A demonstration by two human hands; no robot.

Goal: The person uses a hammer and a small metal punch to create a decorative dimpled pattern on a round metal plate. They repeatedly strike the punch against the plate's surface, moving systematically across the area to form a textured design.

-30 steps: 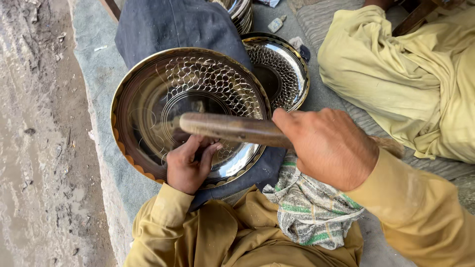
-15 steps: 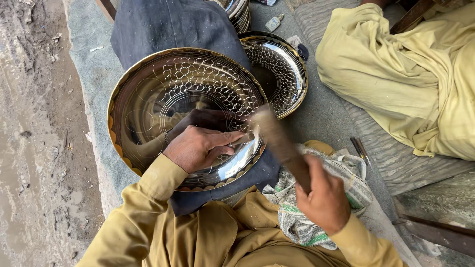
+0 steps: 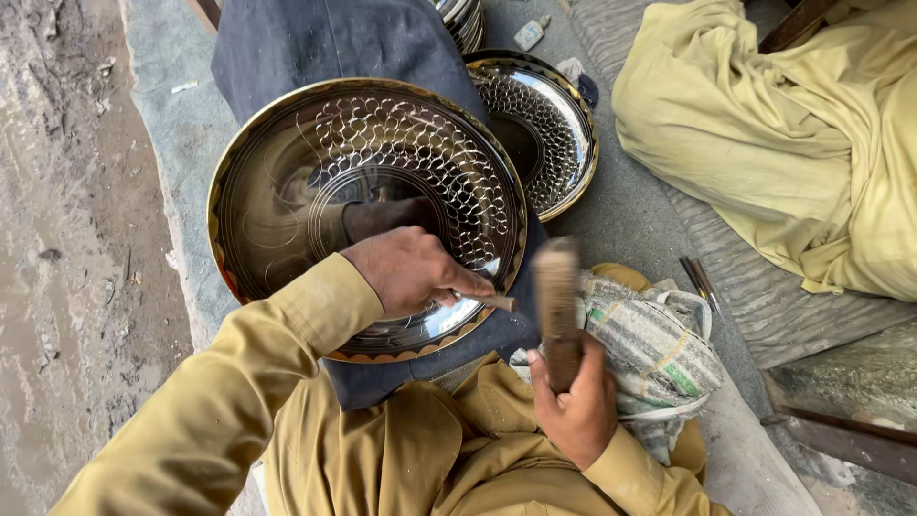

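Brass tray (image 3: 287,210) lies on dark cloth (image 3: 325,48) over the lap; left hand (image 3: 411,272) pinches a small punch (image 3: 497,303) on its rim, right hand (image 3: 573,406) clamps a wooden mallet (image 3: 557,306) (raised). A skewed blow could skid the punch and scar the pattern.

Head view — steeply downward, close.

1. Bare, muddy ground (image 3: 67,258) runs down the side left of the hands, rough and damp-looking.
2. A grey mat (image 3: 177,124) covers the floor beside that ground and stretches under the working area.
3. To the right of the hands lies a ribbed grey mat (image 3: 755,287).
4. Beyond it, far right, a pale yellow cloth (image 3: 793,143) is heaped in folds.
5. Even daylight falls from above; shadows are soft.
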